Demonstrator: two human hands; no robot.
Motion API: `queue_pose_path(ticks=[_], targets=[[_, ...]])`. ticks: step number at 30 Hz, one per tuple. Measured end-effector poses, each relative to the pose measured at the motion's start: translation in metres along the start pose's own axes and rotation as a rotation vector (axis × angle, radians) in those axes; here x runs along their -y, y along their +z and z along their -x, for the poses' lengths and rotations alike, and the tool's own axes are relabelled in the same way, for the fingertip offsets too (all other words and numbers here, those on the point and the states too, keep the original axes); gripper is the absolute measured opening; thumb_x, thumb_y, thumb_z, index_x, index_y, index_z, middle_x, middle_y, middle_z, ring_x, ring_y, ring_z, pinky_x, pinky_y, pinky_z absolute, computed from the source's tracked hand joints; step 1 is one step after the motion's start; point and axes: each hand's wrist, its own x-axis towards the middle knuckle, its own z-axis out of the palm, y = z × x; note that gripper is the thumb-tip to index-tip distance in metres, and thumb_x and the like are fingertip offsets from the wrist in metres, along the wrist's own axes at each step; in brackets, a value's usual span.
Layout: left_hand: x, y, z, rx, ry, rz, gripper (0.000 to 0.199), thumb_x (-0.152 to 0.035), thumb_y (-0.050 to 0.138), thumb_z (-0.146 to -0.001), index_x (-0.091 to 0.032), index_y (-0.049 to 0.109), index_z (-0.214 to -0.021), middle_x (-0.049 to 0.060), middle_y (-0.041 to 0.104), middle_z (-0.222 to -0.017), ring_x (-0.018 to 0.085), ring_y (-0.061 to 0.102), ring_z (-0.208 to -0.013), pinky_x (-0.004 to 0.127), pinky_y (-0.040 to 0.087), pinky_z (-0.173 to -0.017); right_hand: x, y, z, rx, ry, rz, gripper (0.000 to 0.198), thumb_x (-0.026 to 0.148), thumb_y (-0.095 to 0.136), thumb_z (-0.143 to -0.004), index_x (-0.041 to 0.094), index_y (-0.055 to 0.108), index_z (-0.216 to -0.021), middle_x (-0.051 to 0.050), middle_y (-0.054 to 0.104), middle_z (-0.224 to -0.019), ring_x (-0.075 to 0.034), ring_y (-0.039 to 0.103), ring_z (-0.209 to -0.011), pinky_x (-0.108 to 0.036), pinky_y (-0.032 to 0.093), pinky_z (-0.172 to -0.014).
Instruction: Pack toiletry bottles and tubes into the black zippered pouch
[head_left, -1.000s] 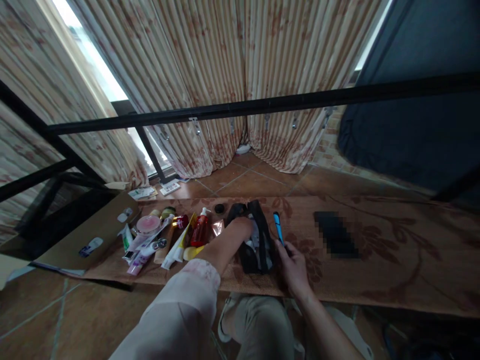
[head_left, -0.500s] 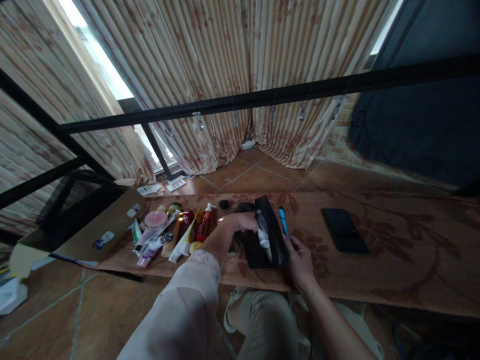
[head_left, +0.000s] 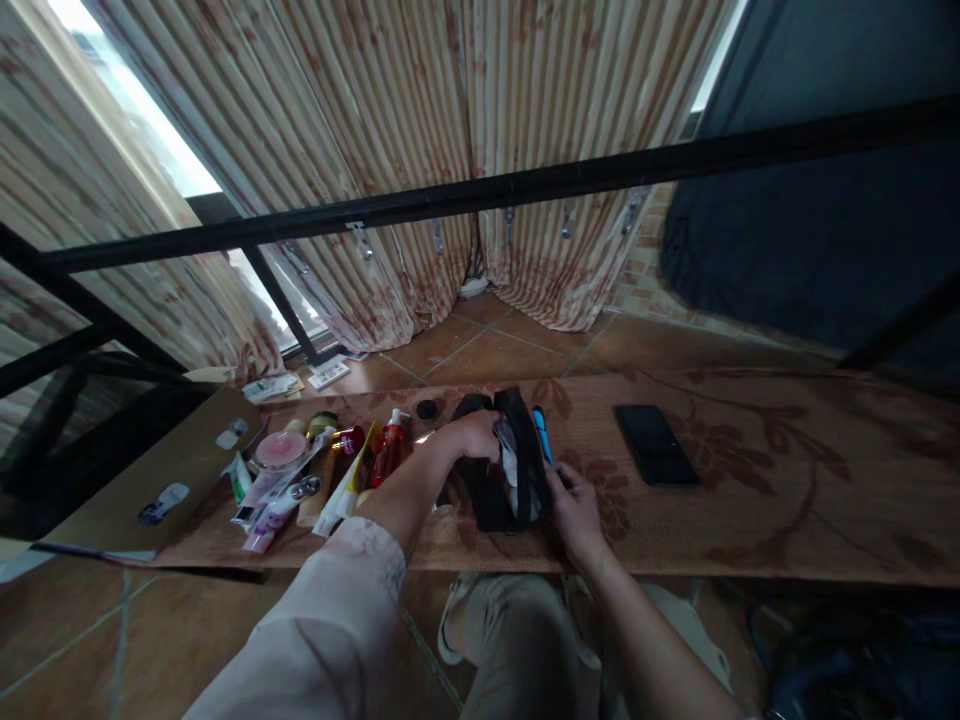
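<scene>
A black pouch (head_left: 491, 500) stands open on the cloth-covered bench, with a whitish tube-like item (head_left: 510, 464) showing inside its mouth. My left hand (head_left: 478, 436) reaches into the pouch from the left; its fingers are hidden in there, so I cannot see what they touch. On the other side, my right hand (head_left: 576, 508) grips the pouch's right wall between thumb and fingers. Just beyond that hand lies a slim blue and black stick-shaped item (head_left: 541, 434). Left of the pouch are a red pump bottle (head_left: 388, 452) and a yellow and white tube (head_left: 346, 490).
More toiletries crowd the bench's left part, among them a round pink-lidded container (head_left: 280, 450) and a small black cap (head_left: 427, 409). A cardboard box (head_left: 187, 465) stands at the left end. A black phone (head_left: 655, 445) lies to the right. A black rail (head_left: 450, 199) crosses behind.
My view has turned slightly right, so everything sits further left. My left hand has shifted a little within the pouch, and the white item inside shows less. My right hand keeps its grip.
</scene>
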Motion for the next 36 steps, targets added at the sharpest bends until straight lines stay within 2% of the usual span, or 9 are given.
queue_pose_path(ticks=[5, 9, 14, 17, 20, 24, 28, 30, 36], targets=[[-0.017, -0.011, 0.019, -0.167, 0.048, -0.172, 0.036, -0.001, 0.063, -0.062, -0.013, 0.067, -0.095, 0.012, 0.070, -0.092, 0.027, 0.066, -0.095, 0.030, 0.050, -0.083, 0.001, 0.000, -0.001, -0.012, 0.010, 0.005, 0.042, 0.058, 0.066, -0.071, 0.016, 0.064, -0.072, 0.003, 0.056, -0.062, -0.012, 0.046, -0.059, -0.022, 0.036, -0.055], [-0.018, -0.003, 0.027, -0.324, 0.076, -0.241, 0.049, 0.005, 0.052, -0.067, -0.008, 0.062, -0.113, 0.018, 0.067, -0.108, 0.029, 0.062, -0.108, 0.037, 0.046, -0.095, 0.005, 0.002, 0.000, -0.035, -0.008, 0.024, 0.043, 0.058, 0.068, -0.069, 0.016, 0.062, -0.069, 0.004, 0.051, -0.057, -0.010, 0.042, -0.054, -0.021, 0.031, -0.050], [-0.009, -0.003, 0.037, -0.436, 0.167, -0.234, 0.063, 0.008, 0.051, -0.064, -0.006, 0.055, -0.125, 0.018, 0.057, -0.128, 0.025, 0.051, -0.123, 0.034, 0.040, -0.106, 0.008, 0.002, 0.003, -0.024, 0.047, 0.007, 0.043, 0.060, 0.069, -0.068, 0.018, 0.058, -0.069, 0.008, 0.040, -0.050, -0.008, 0.032, -0.046, -0.021, 0.022, -0.042], [0.000, -0.002, 0.053, -0.674, 0.214, -0.063, 0.059, 0.004, 0.048, -0.072, -0.012, 0.053, -0.127, 0.013, 0.055, -0.132, 0.022, 0.048, -0.127, 0.036, 0.036, -0.111, 0.007, -0.001, 0.004, -0.025, 0.082, 0.009, 0.044, 0.061, 0.068, -0.070, 0.020, 0.055, -0.070, 0.010, 0.033, -0.046, -0.007, 0.026, -0.042, -0.021, 0.018, -0.040], [0.013, 0.022, 0.072, -0.927, 0.137, 0.335, 0.045, -0.011, 0.052, -0.082, -0.016, 0.053, -0.127, 0.013, 0.057, -0.129, 0.024, 0.053, -0.121, 0.043, 0.042, -0.105, 0.005, -0.002, 0.004, -0.025, 0.091, 0.052, 0.045, 0.063, 0.067, -0.070, 0.019, 0.057, -0.073, 0.010, 0.035, -0.044, -0.007, 0.027, -0.040, -0.021, 0.019, -0.039], [0.022, 0.084, 0.087, -0.831, -0.068, 0.903, 0.060, -0.041, 0.056, -0.088, -0.015, 0.042, -0.139, 0.015, 0.053, -0.138, 0.025, 0.050, -0.128, 0.042, 0.040, -0.107, -0.001, 0.000, 0.005, -0.009, 0.110, 0.066, 0.047, 0.064, 0.069, -0.067, 0.018, 0.059, -0.075, 0.009, 0.038, -0.046, -0.007, 0.030, -0.040, -0.021, 0.020, -0.039], [0.021, 0.126, 0.087, -0.614, -0.015, 1.225, 0.052, -0.052, 0.049, -0.090, -0.021, 0.054, -0.131, 0.009, 0.053, -0.140, 0.023, 0.044, -0.133, 0.039, 0.031, -0.113, -0.005, 0.002, 0.008, 0.021, 0.164, 0.056, 0.051, 0.066, 0.069, -0.066, 0.018, 0.061, -0.079, 0.009, 0.042, -0.047, -0.006, 0.030, -0.040, -0.020, 0.021, -0.037], [0.024, 0.129, 0.085, -0.615, -0.008, 1.262, 0.052, -0.052, 0.049, -0.090, -0.020, 0.056, -0.130, 0.010, 0.054, -0.139, 0.023, 0.045, -0.133, 0.038, 0.031, -0.113, -0.004, 0.002, 0.010, 0.010, 0.168, 0.063, 0.051, 0.067, 0.068, -0.066, 0.017, 0.061, -0.078, 0.009, 0.041, -0.046, -0.006, 0.030, -0.039, -0.019, 0.021, -0.037], [0.049, 0.114, 0.099, -0.771, -0.196, 1.172, 0.049, -0.046, 0.055, -0.086, -0.015, 0.058, -0.123, 0.014, 0.064, -0.121, 0.025, 0.061, -0.111, 0.039, 0.048, -0.096, 0.002, 0.002, 0.011, -0.047, 0.179, 0.039, 0.052, 0.065, 0.071, -0.064, 0.017, 0.061, -0.081, 0.010, 0.039, -0.044, -0.005, 0.029, -0.037, -0.018, 0.020, -0.034]])
